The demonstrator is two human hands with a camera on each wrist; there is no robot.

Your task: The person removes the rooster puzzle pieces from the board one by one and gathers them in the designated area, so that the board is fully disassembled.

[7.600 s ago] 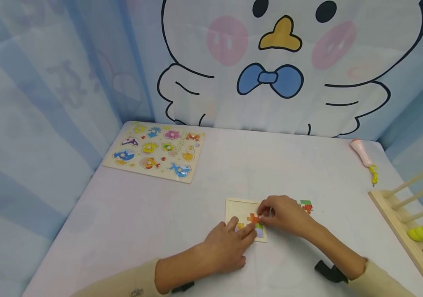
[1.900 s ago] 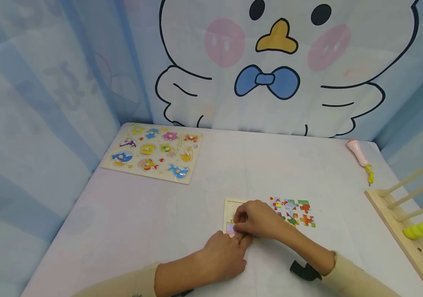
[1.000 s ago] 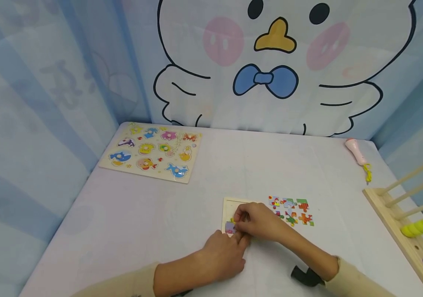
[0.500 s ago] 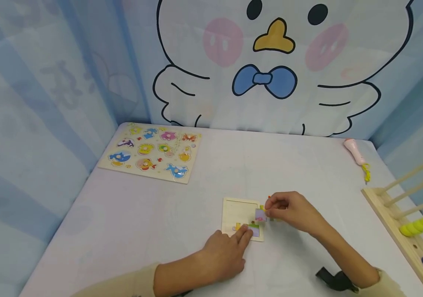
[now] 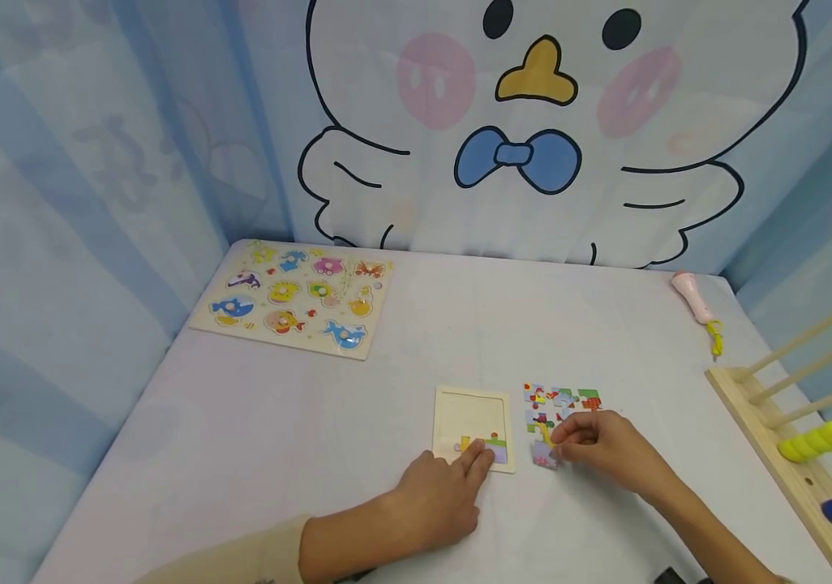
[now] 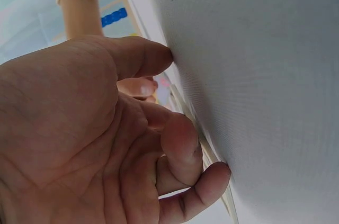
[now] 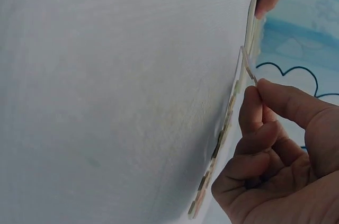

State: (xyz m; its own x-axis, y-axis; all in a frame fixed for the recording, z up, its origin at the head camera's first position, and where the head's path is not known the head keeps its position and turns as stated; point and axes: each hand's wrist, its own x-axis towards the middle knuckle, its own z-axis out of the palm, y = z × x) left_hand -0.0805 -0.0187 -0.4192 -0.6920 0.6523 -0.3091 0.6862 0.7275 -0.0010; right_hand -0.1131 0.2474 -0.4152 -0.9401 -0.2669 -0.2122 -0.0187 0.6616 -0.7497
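Note:
In the head view my left hand lies at the near edge of a small wooden puzzle tray. Two straight fingers rest on puzzle pieces set along the tray's near side, partly hiding them. Just right of the tray, my right hand pinches a purple puzzle piece with yellow on it. The right wrist view shows this piece edge-on and tilted, between thumb and finger. Loose puzzle pieces lie in rows beyond the right hand, which covers some of them.
A larger animal peg board lies at the table's back left. Along the right edge stands a wooden bead frame with rods, yellow beads and blue beads. A pink toy with a yellow strap lies at the back right.
My right hand has lifted the purple piece out of the tray's near left and carried it right, down beside the loose pieces. The left hand has stayed on the tray.

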